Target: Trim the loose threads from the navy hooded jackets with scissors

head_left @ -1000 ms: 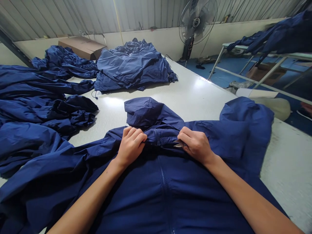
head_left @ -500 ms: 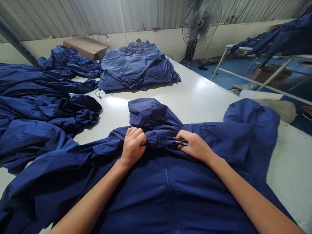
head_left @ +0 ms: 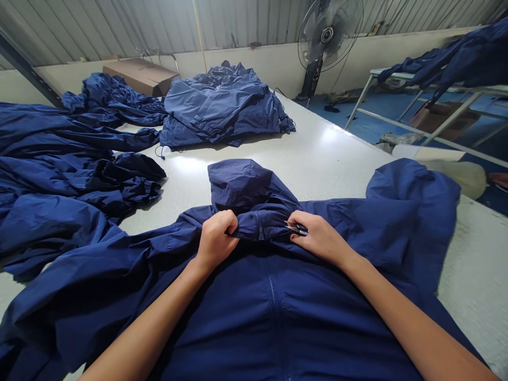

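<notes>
A navy blue hooded jacket (head_left: 238,312) lies spread over the table in front of me, its hood (head_left: 242,182) pointing away and a zipper (head_left: 273,291) running down the middle. My left hand (head_left: 218,233) is closed on the jacket's collar (head_left: 260,225), left of the zipper. On the right side of the collar, my right hand (head_left: 315,233) is closed around small thread snips (head_left: 297,228), their blades pointing left, and it also pinches the fabric. The collar stretches between both hands. Part of the snips is hidden in my palm.
More navy garments (head_left: 51,174) lie heaped along the left, and a stack of jackets (head_left: 222,111) sits at the back of the white table (head_left: 317,169). Behind are a cardboard box (head_left: 138,74) and a standing fan (head_left: 327,34). A metal rack (head_left: 369,100) with garments stands at right.
Both hands keep their hold on the collar with hardly any movement. My left fingers have shifted slightly, and the view has moved a little.
</notes>
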{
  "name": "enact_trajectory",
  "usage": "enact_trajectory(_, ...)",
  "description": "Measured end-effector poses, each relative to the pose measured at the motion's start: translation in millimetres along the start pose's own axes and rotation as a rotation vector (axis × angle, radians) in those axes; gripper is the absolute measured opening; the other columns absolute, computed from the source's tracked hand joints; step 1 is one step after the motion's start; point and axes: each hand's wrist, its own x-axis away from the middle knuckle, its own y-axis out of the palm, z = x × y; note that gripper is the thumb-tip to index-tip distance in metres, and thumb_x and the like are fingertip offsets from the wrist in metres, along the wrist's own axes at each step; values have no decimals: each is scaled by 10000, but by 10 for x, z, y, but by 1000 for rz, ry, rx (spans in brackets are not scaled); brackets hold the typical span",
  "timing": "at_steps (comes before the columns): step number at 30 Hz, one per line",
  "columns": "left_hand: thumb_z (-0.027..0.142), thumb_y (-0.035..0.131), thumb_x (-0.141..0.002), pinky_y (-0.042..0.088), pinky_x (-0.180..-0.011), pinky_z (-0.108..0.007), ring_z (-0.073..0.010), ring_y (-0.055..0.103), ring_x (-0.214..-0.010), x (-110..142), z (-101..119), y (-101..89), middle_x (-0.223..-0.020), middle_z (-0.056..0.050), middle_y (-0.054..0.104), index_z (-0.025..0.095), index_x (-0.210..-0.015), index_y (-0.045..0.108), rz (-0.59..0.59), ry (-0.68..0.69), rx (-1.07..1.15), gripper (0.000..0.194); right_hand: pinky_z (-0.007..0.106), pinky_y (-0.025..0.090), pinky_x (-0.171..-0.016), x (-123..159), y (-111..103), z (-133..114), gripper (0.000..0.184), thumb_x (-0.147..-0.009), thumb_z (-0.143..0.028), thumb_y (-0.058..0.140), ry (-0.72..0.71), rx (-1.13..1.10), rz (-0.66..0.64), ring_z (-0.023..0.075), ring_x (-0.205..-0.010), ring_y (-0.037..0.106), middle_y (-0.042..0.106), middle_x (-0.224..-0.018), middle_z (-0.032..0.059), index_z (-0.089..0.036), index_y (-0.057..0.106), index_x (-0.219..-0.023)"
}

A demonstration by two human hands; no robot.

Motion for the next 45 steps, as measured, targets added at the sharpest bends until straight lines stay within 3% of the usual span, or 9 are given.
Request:
enact_trajectory(5, 185, 575, -826, 363, -593, -231, -113, 451, -585, -20, 53, -27, -658, 53, 499, 207, -880, 532, -199, -154, 154, 73, 256, 427, -651, 1, 5, -24, 147, -722, -95, 576, -11, 35, -21, 154, -691, 578, 632, -785, -6, -214, 551, -804)
enact_trajectory(9, 237, 540, -880, 416, -654, -242, -140, 523, -672, -29, 130, -5, -725, 16, 580, 185, -878, 566, -270, -229, 303, 57, 254, 420, -661, 1, 27, -60, 145, -731, -98, 572, -16, 54, -54, 155, -703, 577, 627, -798, 0, -215, 546, -813)
enact_trajectory(15, 364, 573, -892, 476, -761, -253, -188, 605, -842, -16, 327, 109, -914, -34, 681, 170, -803, 678, -125, -452, 671, 238, 247, 399, -648, 26, 95, -105, 141, -760, -94, 539, -62, 73, -77, 144, -694, 545, 601, -817, -2, -220, 521, -821)
enact_trajectory(20, 403, 597, -860, 502, -889, -310, -228, 649, -932, -33, 431, 134, -1060, -74, 730, 179, -987, 762, -106, -655, 1049, 305, 245, 395, -640, 42, 124, -155, 172, -745, -67, 534, -106, 74, -84, 139, -684, 537, 597, -815, -4, -215, 530, -832)
enact_trajectory(26, 423, 567, -851, 494, -702, -256, -164, 584, -700, -47, 414, 134, -749, -37, 648, 147, -809, 711, -139, -771, 1191, 314, 240, 424, -636, 45, 110, -197, 196, -723, -46, 559, -182, -3, -96, 130, -679, 555, 612, -804, -9, -207, 572, -833)
enact_trajectory(30, 426, 507, -874, 453, -661, -246, -151, 519, -670, -38, 390, 150, -698, -13, 571, 159, -732, 639, -129, -735, 1146, 329, 253, 487, -692, 48, 48, -202, 149, -814, -115, 603, -271, -122, 19, 139, -739, 612, 647, -896, 22, -205, 620, -932)
enact_trajectory(36, 363, 551, -867, 454, -786, -273, -190, 561, -801, -42, 393, 132, -821, -41, 645, 163, -799, 703, -152, -527, 945, 260, 280, 507, -724, 70, 16, -389, 71, -893, -161, 604, -269, -73, 470, 160, -786, 628, 643, -876, 30, -218, 611, -934)
enact_trajectory(41, 290, 658, -702, 472, -883, -306, -245, 632, -945, 18, 322, 139, -964, -47, 723, 181, -969, 736, -215, -568, 991, 299, 252, 491, -657, 112, 169, -510, 95, -935, -206, 566, -179, -70, 357, 144, -730, 611, 619, -829, 20, -202, 616, -1016)
enact_trajectory(45, 441, 674, -763, 504, -873, -330, -255, 676, -919, 72, 291, 173, -1001, -68, 748, 166, -1050, 718, -219, -598, 1001, 400, 238, 483, -638, 133, 263, -484, 124, -938, -160, 515, -179, -40, 236, 140, -729, 619, 646, -882, 38, -197, 621, -992)
